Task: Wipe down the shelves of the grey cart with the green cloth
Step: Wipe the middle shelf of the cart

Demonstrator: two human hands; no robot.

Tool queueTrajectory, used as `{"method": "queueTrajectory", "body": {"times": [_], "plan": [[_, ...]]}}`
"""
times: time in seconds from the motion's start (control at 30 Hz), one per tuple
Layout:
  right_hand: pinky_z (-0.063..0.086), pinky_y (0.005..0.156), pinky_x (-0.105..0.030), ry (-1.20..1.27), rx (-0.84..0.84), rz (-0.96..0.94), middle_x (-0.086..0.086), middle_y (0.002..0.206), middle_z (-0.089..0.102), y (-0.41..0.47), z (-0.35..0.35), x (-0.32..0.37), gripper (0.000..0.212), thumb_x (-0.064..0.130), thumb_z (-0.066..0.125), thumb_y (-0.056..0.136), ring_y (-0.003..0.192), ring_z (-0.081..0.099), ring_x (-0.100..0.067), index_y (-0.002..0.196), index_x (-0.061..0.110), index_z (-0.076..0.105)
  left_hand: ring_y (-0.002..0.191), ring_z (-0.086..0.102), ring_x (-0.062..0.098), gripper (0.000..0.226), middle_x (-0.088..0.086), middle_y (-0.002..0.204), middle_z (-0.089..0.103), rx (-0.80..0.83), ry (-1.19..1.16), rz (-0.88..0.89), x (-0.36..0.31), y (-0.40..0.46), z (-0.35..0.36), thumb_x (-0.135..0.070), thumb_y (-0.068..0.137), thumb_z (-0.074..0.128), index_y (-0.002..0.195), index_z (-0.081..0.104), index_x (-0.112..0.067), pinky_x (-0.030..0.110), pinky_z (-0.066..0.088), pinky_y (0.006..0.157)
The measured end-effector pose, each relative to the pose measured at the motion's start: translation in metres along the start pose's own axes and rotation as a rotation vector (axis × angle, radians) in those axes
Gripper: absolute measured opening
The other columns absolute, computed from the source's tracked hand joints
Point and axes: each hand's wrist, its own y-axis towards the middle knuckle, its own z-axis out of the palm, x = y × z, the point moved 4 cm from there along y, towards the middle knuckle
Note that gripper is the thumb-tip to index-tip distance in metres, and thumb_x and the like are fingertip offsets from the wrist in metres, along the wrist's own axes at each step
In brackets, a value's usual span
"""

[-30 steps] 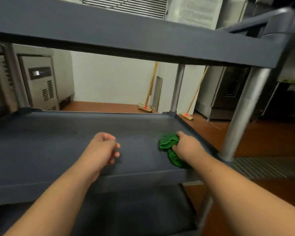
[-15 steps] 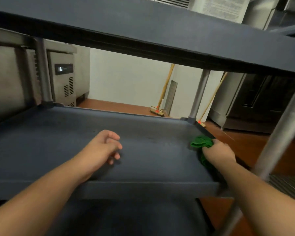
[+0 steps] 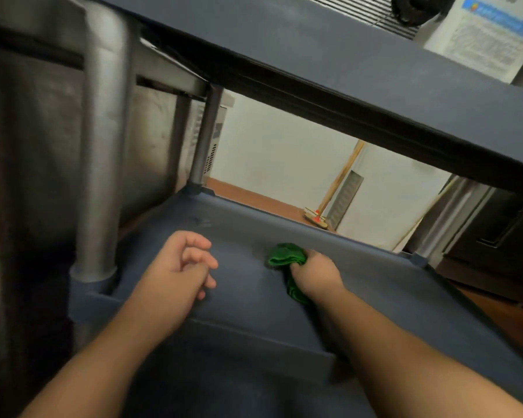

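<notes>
The right hand (image 3: pixel 314 274) grips the green cloth (image 3: pixel 287 260) on the cart's middle shelf (image 3: pixel 248 297). The left hand (image 3: pixel 178 267) hovers loosely curled, holding nothing — a post (image 3: pixel 100 164) stands just left of it.

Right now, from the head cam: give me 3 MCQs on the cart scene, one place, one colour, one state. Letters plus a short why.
1. Where is the cloth?
A. top shelf
B. middle shelf
C. floor

2. What colour is the cloth?
A. green
B. white
C. red

3. What is the left hand doing?
A. gripping the cloth
B. holding a post
C. holding nothing

Key:
1 B: the cloth lies on the middle shelf, under the top one.
2 A: it is plainly green.
3 C: the left hand is loosely curled and holds nothing; the right hand grips the cloth.
</notes>
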Motion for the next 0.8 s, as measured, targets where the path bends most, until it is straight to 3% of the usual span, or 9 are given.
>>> {"method": "queueTrajectory", "body": {"times": [0.17, 0.33, 0.4, 0.5, 0.6, 0.8], "plan": [[0.048, 0.091, -0.036, 0.016, 0.074, -0.129, -0.013, 0.122, 0.062, -0.010, 0.050, 0.126, 0.045, 0.029, 0.052, 0.089, 0.115, 0.056, -0.033, 0.134, 0.020, 0.054, 0.050, 0.055, 0.011, 0.034, 0.007, 0.077, 0.058, -0.023, -0.123, -0.044, -0.001, -0.016, -0.029, -0.007, 0.064, 0.042, 0.097, 0.049, -0.008, 0.021, 0.043, 0.043], [0.045, 0.095, -0.037, 0.019, 0.145, -0.321, -0.013, 0.125, 0.063, -0.019, 0.076, 0.222, 0.042, 0.027, 0.052, 0.092, 0.119, 0.053, -0.033, 0.132, 0.018, 0.054, 0.050, 0.054, 0.011, 0.026, 0.011, 0.079, 0.057, -0.098, -0.172, -0.031, -0.011, -0.017, -0.055, 0.012, 0.079, 0.042, 0.094, 0.049, -0.008, 0.021, 0.041, 0.044], [0.043, 0.095, -0.036, 0.024, 0.181, -0.369, -0.016, 0.128, 0.060, -0.021, 0.079, 0.241, 0.043, 0.028, 0.051, 0.094, 0.121, 0.051, -0.034, 0.137, 0.021, 0.051, 0.050, 0.054, 0.009, 0.022, 0.007, 0.076, 0.058, -0.112, -0.200, -0.013, -0.018, -0.019, -0.063, 0.001, 0.073, 0.046, 0.093, 0.049, -0.009, 0.021, 0.041, 0.044], [0.042, 0.098, -0.037, 0.043, 0.190, -0.399, -0.017, 0.130, 0.057, -0.025, 0.079, 0.246, 0.050, 0.030, 0.053, 0.093, 0.124, 0.047, -0.033, 0.142, 0.026, 0.046, 0.051, 0.054, 0.009, 0.027, 0.007, 0.077, 0.059, -0.111, -0.208, 0.013, -0.027, -0.023, -0.072, -0.004, 0.068, 0.046, 0.094, 0.049, -0.008, 0.020, 0.042, 0.044], [0.044, 0.099, -0.039, 0.065, 0.154, -0.353, -0.016, 0.128, 0.057, -0.025, 0.076, 0.229, 0.055, 0.031, 0.056, 0.088, 0.122, 0.049, -0.033, 0.142, 0.026, 0.045, 0.050, 0.053, 0.010, 0.026, 0.010, 0.077, 0.058, -0.108, -0.169, 0.031, -0.031, -0.027, -0.068, 0.017, 0.083, 0.042, 0.094, 0.050, -0.005, 0.019, 0.041, 0.043], [0.047, 0.101, -0.039, 0.012, 0.125, -0.235, -0.014, 0.131, 0.059, -0.013, 0.047, 0.137, 0.058, 0.034, 0.061, 0.084, 0.124, 0.049, -0.033, 0.140, 0.020, 0.048, 0.045, 0.052, 0.011, 0.034, 0.007, 0.071, 0.057, -0.040, -0.117, -0.030, -0.032, -0.035, -0.019, 0.023, 0.083, 0.034, 0.094, 0.049, -0.006, 0.022, 0.039, 0.040]]}}
